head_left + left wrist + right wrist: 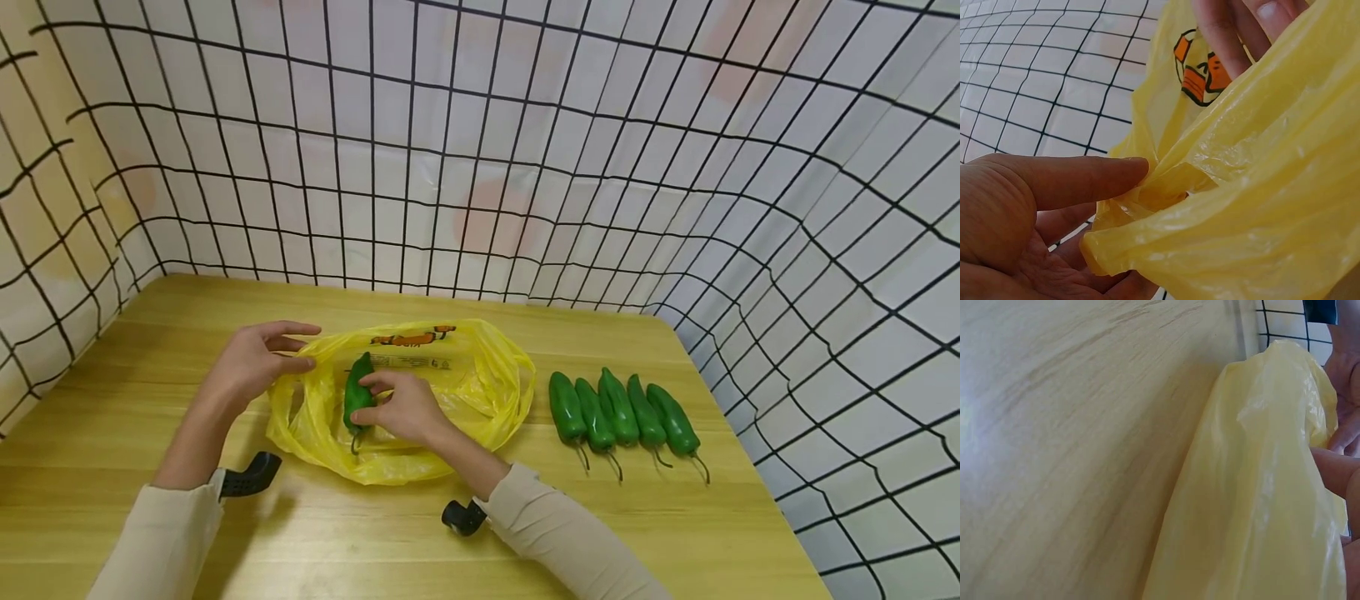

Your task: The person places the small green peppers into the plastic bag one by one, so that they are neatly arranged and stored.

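Observation:
A yellow plastic bag lies with its mouth spread wide on the table. My left hand is at the bag's left rim, its thumb and fingers pinching the plastic. Inside the opening, my right hand grips a long green pepper between thumb and fingers. The pepper's stem points toward me. In the right wrist view the bag's side hides the pepper and most of that hand.
Several more green peppers lie in a row to the right of the bag, stems toward me. A white sheet with a black grid stands behind and beside the wooden table. Black wrist devices sit at both cuffs.

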`<state>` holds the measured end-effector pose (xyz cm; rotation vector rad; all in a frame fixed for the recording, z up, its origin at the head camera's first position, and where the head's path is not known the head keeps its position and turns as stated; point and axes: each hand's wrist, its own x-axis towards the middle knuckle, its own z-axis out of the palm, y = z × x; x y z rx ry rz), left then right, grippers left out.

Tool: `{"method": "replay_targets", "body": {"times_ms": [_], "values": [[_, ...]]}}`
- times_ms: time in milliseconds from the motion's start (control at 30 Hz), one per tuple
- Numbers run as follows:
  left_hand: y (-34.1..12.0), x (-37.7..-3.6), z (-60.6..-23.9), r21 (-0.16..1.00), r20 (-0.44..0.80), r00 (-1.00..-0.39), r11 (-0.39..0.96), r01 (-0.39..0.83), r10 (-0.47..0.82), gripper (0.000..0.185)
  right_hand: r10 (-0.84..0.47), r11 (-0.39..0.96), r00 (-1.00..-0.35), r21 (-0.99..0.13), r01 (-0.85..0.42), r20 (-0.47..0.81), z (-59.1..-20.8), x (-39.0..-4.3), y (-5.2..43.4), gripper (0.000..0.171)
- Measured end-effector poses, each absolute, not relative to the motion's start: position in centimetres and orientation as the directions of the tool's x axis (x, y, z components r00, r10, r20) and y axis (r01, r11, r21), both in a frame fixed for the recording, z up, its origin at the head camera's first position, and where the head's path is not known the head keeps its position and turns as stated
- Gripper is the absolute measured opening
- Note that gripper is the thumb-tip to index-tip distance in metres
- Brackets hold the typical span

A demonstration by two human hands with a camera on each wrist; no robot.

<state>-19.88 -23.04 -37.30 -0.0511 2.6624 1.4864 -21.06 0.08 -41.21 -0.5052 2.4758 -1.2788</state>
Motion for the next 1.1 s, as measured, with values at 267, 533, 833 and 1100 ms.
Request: {"method": "replay_targets", "body": {"times_ms": [267, 533, 833, 1100], "values": [[-23.1, -19.8, -37.4, 0.841, -0.087, -0.996, 0.536, -0.065, 0.015, 0.053, -0.423, 0.536, -0.897, -0.834, -0.135, -0.126, -41.0, -21.2, -0.1, 0.047], [-23.2, -19.9, -37.3, 0.844, -0.096, -0.995, 0.531, -0.074, 0.013, 0.054, -0.417, 0.538, -0.899, -0.833, -0.130, -0.130, -40.8, -21.2, -0.1, 0.047], [-23.3, -19.9, -37.2, 0.837, -0.103, -0.995, 0.540, -0.085, 0.003, 0.053, -0.429, 0.533, -0.896, -0.833, -0.150, -0.113, -39.6, -20.9, 1.4, 0.051], [-23.3, -19.9, -37.2, 0.838, -0.098, -0.995, 0.540, -0.077, 0.010, 0.053, -0.437, 0.520, -0.896, -0.834, -0.185, -0.074, -38.3, -20.9, 3.8, 0.050]]}}
